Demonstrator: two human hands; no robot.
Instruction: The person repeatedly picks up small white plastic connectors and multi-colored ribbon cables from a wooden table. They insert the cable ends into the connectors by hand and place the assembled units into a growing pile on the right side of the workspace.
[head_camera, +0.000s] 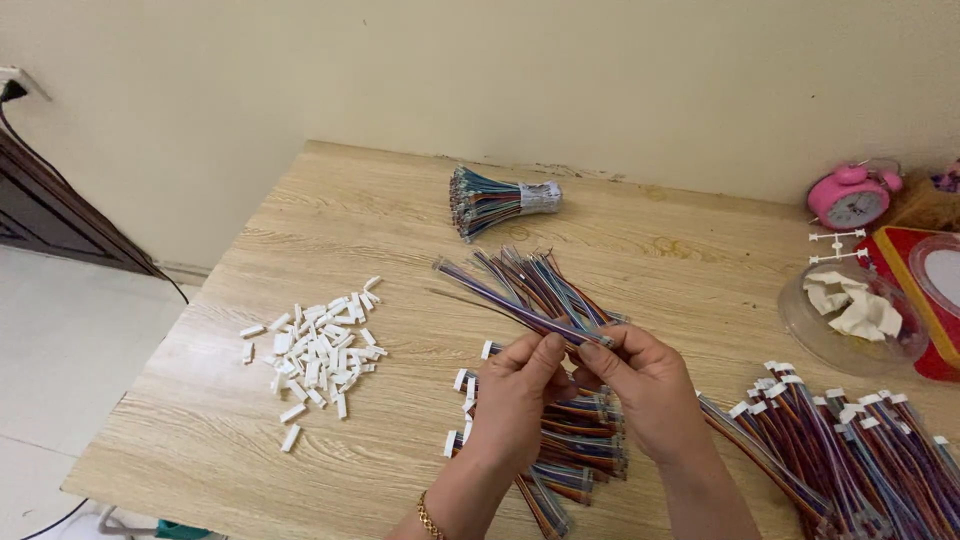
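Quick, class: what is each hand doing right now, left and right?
Left hand: closed, pinching the flat wire cable.
Right hand: closed, pinching the same cable's near end.

A pink alarm clock (848, 197) stands beside a clear plastic bowl (812, 335).

Matt wood-grain table (300, 240), glossy white plastic connectors (315, 350), plastic-sheathed wires (520, 305)

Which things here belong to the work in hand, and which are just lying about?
In the work:
- left hand and right hand, pinching one multicoloured ribbon cable
- loose cables
- white connector housings
- cables fitted with connectors
- taped cable bundle

Lying about:
- pink alarm clock
- clear plastic bowl
- red box
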